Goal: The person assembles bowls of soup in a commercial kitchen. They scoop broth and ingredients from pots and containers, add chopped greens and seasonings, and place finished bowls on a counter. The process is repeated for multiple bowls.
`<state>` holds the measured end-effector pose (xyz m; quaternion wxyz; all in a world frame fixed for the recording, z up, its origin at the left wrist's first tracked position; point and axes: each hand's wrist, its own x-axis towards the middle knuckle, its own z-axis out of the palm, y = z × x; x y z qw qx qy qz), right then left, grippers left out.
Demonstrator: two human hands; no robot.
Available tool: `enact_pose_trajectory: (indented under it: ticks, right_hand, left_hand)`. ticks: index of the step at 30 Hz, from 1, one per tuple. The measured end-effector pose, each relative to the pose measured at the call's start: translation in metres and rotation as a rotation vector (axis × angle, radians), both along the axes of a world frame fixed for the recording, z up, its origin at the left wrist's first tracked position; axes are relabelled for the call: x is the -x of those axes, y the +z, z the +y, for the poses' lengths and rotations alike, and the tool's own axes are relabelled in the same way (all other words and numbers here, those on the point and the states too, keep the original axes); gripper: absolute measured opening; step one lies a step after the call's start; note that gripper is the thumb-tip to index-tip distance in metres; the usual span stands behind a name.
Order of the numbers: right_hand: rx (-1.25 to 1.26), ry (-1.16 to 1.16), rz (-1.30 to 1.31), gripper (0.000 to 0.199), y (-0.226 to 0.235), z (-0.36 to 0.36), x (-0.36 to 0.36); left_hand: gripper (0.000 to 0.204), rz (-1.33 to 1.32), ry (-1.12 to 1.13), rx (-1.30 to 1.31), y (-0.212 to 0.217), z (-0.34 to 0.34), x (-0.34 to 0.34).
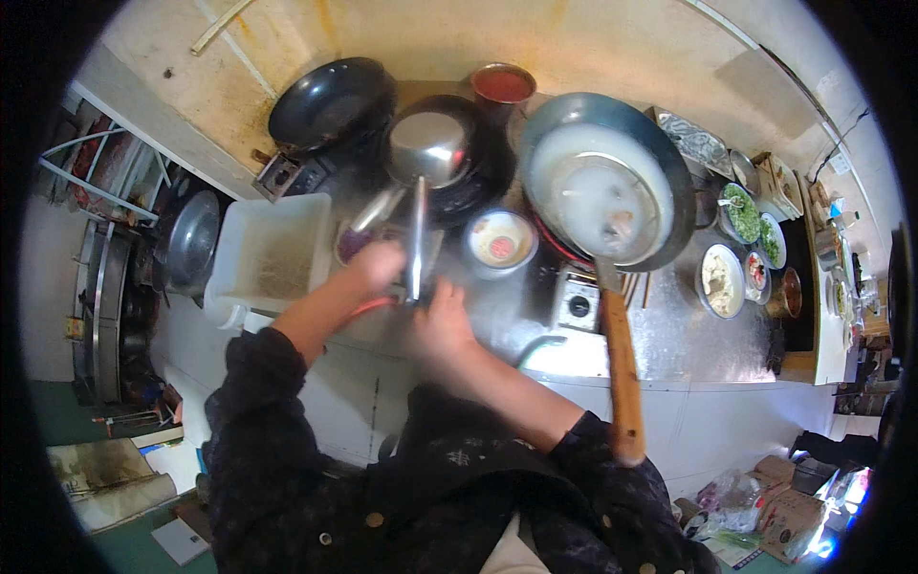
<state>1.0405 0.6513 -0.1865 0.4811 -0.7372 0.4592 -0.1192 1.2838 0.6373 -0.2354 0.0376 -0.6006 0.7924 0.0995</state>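
Observation:
My left hand (378,266) is over the counter, beside a small bowl of purple pieces (352,241). It looks curled, but motion blur hides what its fingers hold, if anything. My right hand (444,311), also blurred, is just right of the lower end of a long metal handle. That handle belongs to a stainless steel pan (427,148), which rests bottom up over a black wok (492,177). Whether the fingers touch the handle cannot be made out. Ahead of my right hand is a white bowl (501,242) with a little residue in it.
A large wok (684,215) of cloudy liquid holds a round strainer; its wooden handle (626,383) juts toward me. An empty wok (335,103) leans at back left. A white tub (268,249), red-filled pot (503,84) and bowls of chopped greens (738,215) stand about.

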Motion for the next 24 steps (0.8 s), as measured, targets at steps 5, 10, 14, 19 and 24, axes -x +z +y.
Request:
enact_pose_trajectory:
  ticks: [5, 10, 14, 19, 24]
  right_hand:
    - [-0.040, -0.119, 0.114, 0.074, -0.011, 0.002, -0.048]
    - [-0.057, -0.277, 0.269, 0.073, -0.007, -0.001, -0.084]
    - [0.007, -0.293, 0.481, 0.055, 0.014, -0.017, -0.083]
    - [0.245, -0.442, 0.455, 0.030, 0.047, -0.039, -0.070]
    - [0.439, -0.534, 0.331, 0.022, 0.092, -0.030, -0.069]
  left_hand:
    - [0.013, -0.002, 0.130, 0.075, 0.002, 0.008, 0.009]
    - [0.013, 0.097, 0.153, 0.042, 0.014, 0.010, 0.007]
    - [0.025, 0.274, 0.173, 0.178, 0.042, 0.026, 0.012]
    - [0.061, 0.260, 0.387, 0.590, 0.078, 0.046, -0.011]
    - [0.063, 0.426, 0.583, 0.195, 0.067, -0.005, -0.044]
